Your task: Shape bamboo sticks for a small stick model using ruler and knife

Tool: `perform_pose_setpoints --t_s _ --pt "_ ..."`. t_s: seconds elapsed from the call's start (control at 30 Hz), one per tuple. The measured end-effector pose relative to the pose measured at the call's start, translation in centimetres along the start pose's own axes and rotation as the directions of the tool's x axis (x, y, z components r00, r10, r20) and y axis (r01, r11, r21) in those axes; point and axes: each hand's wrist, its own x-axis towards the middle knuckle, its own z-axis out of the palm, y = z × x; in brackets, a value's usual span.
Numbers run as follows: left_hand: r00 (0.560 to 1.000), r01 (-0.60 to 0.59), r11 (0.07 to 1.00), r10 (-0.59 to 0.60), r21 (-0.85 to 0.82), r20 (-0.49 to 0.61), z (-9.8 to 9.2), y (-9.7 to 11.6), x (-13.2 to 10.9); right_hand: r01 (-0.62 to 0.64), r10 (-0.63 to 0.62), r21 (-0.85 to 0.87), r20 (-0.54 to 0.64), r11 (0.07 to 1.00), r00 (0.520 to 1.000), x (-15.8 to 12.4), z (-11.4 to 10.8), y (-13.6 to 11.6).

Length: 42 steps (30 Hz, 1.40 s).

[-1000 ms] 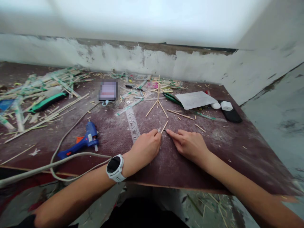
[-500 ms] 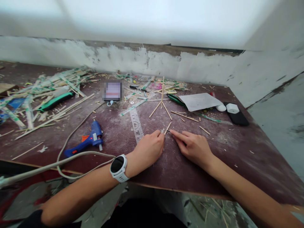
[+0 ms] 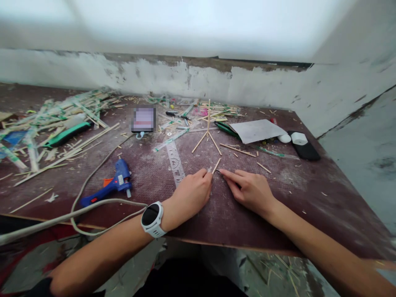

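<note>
My left hand (image 3: 194, 194), with a white watch on the wrist, is closed on a short wooden stick (image 3: 217, 165) that points up and away from its fingers. Just to the right, my right hand (image 3: 252, 192) pinches a small dark-tipped tool (image 3: 218, 170), its tip close to the stick. Most of that tool is hidden by the fingers. Beyond both hands stands a joined stick frame (image 3: 208, 130) with one upright and two spread legs. A clear ruler (image 3: 175, 161) lies left of it, partly behind my left hand.
A blue glue gun (image 3: 119, 179) and its looping cable (image 3: 93, 168) lie at left. Behind are a stick pile (image 3: 62, 119), a green-handled tool (image 3: 66, 134) and a phone (image 3: 143, 119). White paper (image 3: 260, 131) and a black case (image 3: 305, 149) sit at right.
The whole view has shifted slightly, so things on the table appear a little further left. Both hands keep nearly the same pose around the stick and the dark-tipped tool.
</note>
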Motion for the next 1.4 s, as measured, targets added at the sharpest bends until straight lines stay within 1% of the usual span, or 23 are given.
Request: perform_pose_setpoints --t_s 0.07,0.13,0.27,0.37,0.63,0.8,1.0,1.1,1.17,1.3,1.4 --pt "1.0 0.001 1.0 -0.001 -0.008 -0.017 -0.1 0.0 -0.1 0.004 0.001 0.068 -0.073 0.998 0.997 0.0 0.5 0.2" --pt "1.0 -0.002 1.0 0.002 -0.009 -0.016 -0.1 0.0 -0.2 0.018 -0.007 0.097 -0.107 0.995 0.994 0.0 0.8 0.3" --pt "1.0 -0.02 1.0 0.02 -0.005 0.0 -0.3 0.0 -0.2 0.022 -0.015 0.083 -0.093 0.996 0.996 0.1 0.8 0.2" --pt "1.0 -0.01 1.0 0.01 -0.019 0.001 -0.4 0.1 -0.2 0.012 -0.006 0.075 -0.082 0.997 0.997 0.1 0.7 0.1" --pt "1.0 -0.018 1.0 0.018 -0.008 0.012 -0.2 0.0 -0.2 0.023 -0.013 0.096 -0.096 0.995 0.995 -0.1 0.8 0.2" --pt "1.0 -0.021 1.0 0.021 -0.009 0.021 -0.3 0.0 -0.2 0.012 -0.008 0.069 -0.062 0.998 0.998 0.0 0.8 0.2" --pt "0.999 0.005 1.0 -0.005 -0.003 0.04 -0.5 0.2 -0.2 0.007 -0.007 0.004 0.021 1.0 1.0 0.3 -0.1 0.0" --pt "0.999 0.009 1.0 -0.008 -0.011 0.039 -0.5 0.2 -0.2 0.009 -0.009 -0.007 0.041 1.0 0.999 0.2 -0.2 0.0" --pt "0.999 0.001 1.0 0.0 -0.02 0.035 -0.4 0.2 -0.2 0.002 -0.002 0.005 0.019 1.0 1.0 0.1 -0.1 0.0" --pt "0.999 -0.001 1.0 0.002 -0.027 0.032 -0.4 0.2 -0.2 -0.004 0.01 0.104 -0.066 0.995 0.998 -0.1 0.6 0.2" --pt "1.0 -0.006 1.0 0.007 -0.02 0.026 -0.3 0.2 -0.2 0.0 0.01 0.125 -0.079 0.992 0.997 -0.1 0.8 0.3"
